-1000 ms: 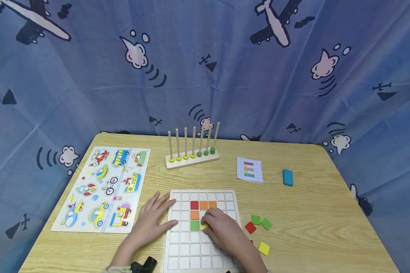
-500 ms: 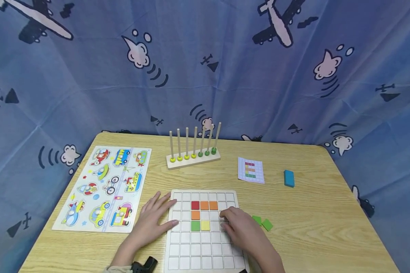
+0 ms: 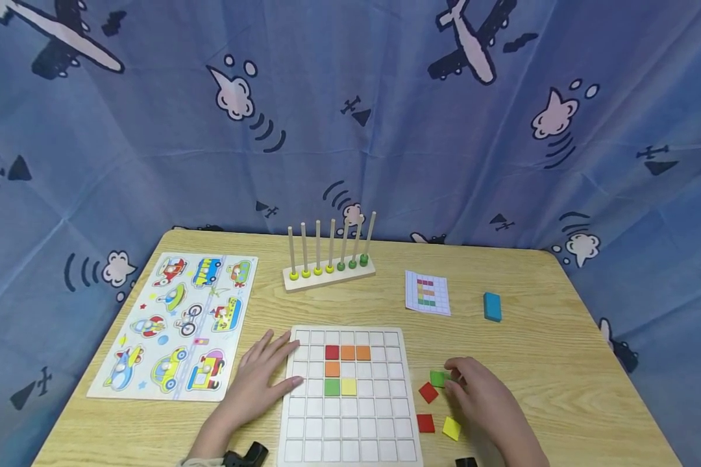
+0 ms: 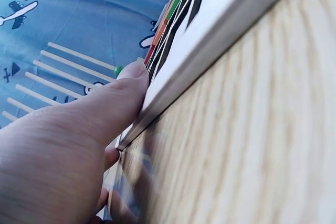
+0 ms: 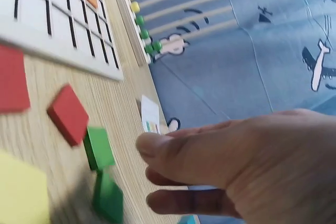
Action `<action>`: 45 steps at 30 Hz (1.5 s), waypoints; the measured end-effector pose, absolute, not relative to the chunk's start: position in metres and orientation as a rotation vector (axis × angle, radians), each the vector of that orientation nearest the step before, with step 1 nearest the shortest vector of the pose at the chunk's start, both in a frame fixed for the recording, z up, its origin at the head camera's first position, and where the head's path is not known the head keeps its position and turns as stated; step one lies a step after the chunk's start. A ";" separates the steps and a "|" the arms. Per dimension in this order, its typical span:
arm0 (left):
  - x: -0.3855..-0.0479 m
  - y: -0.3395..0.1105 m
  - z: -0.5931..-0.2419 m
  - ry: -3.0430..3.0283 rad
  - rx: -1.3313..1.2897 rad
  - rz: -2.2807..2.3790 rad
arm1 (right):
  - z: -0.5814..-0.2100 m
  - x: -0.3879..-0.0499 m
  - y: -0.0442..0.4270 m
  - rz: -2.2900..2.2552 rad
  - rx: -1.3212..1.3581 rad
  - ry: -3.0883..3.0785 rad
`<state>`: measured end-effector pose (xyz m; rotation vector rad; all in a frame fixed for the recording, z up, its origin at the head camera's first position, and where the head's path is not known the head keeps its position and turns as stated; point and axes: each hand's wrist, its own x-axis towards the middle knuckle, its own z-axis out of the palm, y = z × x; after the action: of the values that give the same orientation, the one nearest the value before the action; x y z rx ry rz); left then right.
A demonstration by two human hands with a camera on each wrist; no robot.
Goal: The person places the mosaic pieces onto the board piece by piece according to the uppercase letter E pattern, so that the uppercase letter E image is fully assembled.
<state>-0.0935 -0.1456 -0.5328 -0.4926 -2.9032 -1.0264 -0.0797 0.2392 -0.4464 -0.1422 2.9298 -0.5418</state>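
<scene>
My left hand (image 3: 259, 376) rests at the left edge of a white grid board (image 3: 350, 449), its thumb and fingertips touching the rim. On the board lie a red tile (image 3: 332, 352), three orange tiles (image 3: 347, 353), a green tile (image 3: 332, 387) and a yellow tile (image 3: 348, 387). To the right of the board, my right hand (image 3: 481, 392) hovers by two loose green tiles (image 5: 98, 148), thumb and fingers apart and holding nothing visible. In the head view it hides one of them. Two loose red tiles (image 3: 428, 392) and a yellow tile (image 3: 452, 428) lie nearby.
A picture puzzle board (image 3: 172, 324) lies at the left. Behind the grid board stands a peg rack (image 3: 327, 277) with yellow and green beads. A printed pattern card (image 3: 428, 293) and a blue block (image 3: 492, 307) lie at the back right. A blue curtain (image 3: 350, 130) hangs behind.
My right hand has let go of the yellow tile on the board and moved right to the loose green tiles. The left hand has stayed in place.
</scene>
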 end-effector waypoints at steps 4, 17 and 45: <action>-0.094 -0.146 -0.533 -2.890 -0.498 -1.019 | -0.450 -0.080 0.250 -0.529 -0.105 2.907; -0.095 -0.147 -0.536 -2.903 -0.507 -0.985 | -0.468 -0.078 0.259 -0.518 -0.107 2.901; -0.094 -0.146 -0.533 -2.927 -0.496 -1.000 | -0.458 -0.078 0.223 -0.644 -0.173 2.907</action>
<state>-0.0940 -0.1462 -0.5332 -0.4959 -2.9273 -1.0001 -0.0776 0.2234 -0.4578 -0.1734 2.9073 -0.6440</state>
